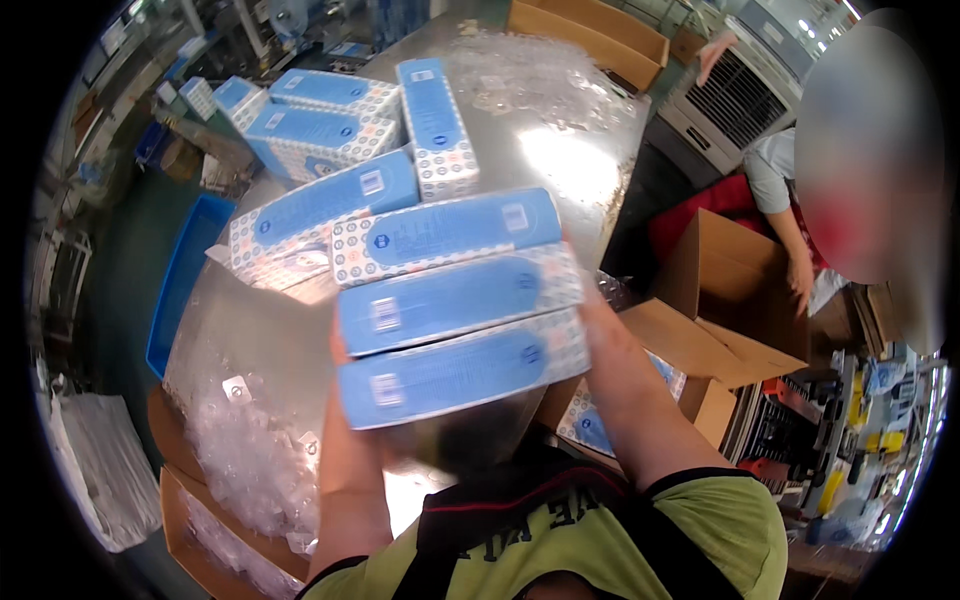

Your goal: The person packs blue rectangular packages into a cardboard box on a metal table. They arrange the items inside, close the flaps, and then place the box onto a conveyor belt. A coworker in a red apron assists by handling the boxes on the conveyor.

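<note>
Three blue-and-white cartons (455, 370) are pressed together side by side between my two hands, above the metal table (250, 340). My left hand (345, 430) grips their left ends, its fingers mostly hidden behind them. At the right ends, my right hand (597, 320) closes on the same row, with its fingertips out of sight. Just beyond the held row, a similar carton (330, 210) lies at a slant. Another carton (435, 125) points away from me, and several more (320, 135) are grouped at the far left.
Clear plastic packaging (250, 450) piles up at the near left, above an open cardboard box (220, 540). A blue bin (185, 280) borders the table. On the right, a co-worker's hand (800, 280) is at an open cardboard box (740, 270). Another box (600, 45) stands at the far edge.
</note>
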Demonstrator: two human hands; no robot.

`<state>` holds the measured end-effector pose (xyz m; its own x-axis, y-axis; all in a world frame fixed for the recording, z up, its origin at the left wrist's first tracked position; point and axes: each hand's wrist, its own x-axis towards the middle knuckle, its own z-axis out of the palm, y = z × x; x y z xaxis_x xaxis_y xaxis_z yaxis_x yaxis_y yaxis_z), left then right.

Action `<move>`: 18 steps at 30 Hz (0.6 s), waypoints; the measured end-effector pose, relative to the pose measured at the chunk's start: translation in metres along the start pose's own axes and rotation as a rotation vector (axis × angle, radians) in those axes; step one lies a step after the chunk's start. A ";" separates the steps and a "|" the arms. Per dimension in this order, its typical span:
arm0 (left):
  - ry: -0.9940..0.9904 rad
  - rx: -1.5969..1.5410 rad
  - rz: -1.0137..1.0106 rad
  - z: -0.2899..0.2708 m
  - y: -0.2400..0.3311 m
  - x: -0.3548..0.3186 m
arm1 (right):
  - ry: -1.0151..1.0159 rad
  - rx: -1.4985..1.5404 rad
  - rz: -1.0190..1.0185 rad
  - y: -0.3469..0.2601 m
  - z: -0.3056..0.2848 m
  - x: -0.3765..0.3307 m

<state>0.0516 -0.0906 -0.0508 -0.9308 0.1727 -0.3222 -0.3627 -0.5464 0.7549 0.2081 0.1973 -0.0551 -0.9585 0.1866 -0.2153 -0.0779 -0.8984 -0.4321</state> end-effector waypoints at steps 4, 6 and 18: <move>-0.074 0.096 0.080 0.001 -0.017 -0.002 | 0.119 0.095 -0.102 -0.030 0.059 -0.057; -0.191 0.225 0.194 0.014 -0.021 -0.010 | 0.165 0.066 -0.188 -0.051 0.082 -0.129; -1.041 0.352 -0.626 0.069 -0.203 -0.245 | 0.918 -0.618 -0.774 -0.035 0.025 -0.482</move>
<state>0.3501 0.0345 -0.0863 -0.1329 0.9711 -0.1984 -0.5969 0.0814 0.7982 0.6662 0.1287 0.0857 -0.1785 0.9743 -0.1372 -0.1424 -0.1636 -0.9762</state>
